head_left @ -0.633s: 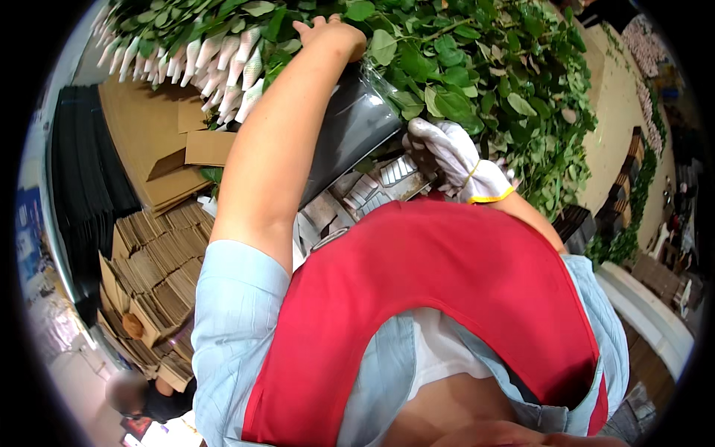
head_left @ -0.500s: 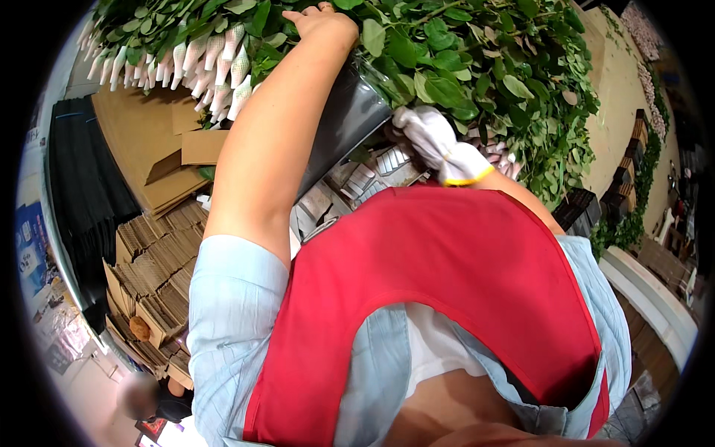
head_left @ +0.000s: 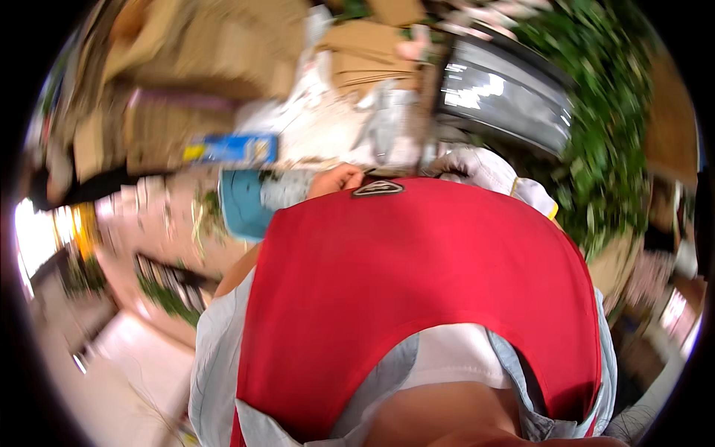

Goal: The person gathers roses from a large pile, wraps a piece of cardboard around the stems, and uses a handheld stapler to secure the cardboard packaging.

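My bare left hand [head_left: 337, 181] is low, by the near edge of the worktop [head_left: 328, 134], just above my red apron [head_left: 424, 253]. Its fingers look curled in, and whatever they may hold is too blurred to make out. A white glove with a yellow cuff edge covers my right hand [head_left: 480, 165], which is partly hidden behind the apron; motion smears its fingers. Just beyond the glove lies a dark, glossy plastic-like sheet or panel [head_left: 506, 93] with bright reflections. Green leafy stems [head_left: 611, 134] are heaped along its right side.
Stacked cardboard [head_left: 216, 52] fills the back left, and flat cardboard pieces [head_left: 372, 56] lie at the back. On the worktop's left part sits a blue box [head_left: 242, 149]. A light blue bin [head_left: 242, 205] stands below the worktop's edge, beside my left arm.
My view has swung left, blurring the picture. My left hand has come back from the leaves to the worktop's near edge. My gloved right hand stays close to the apron.
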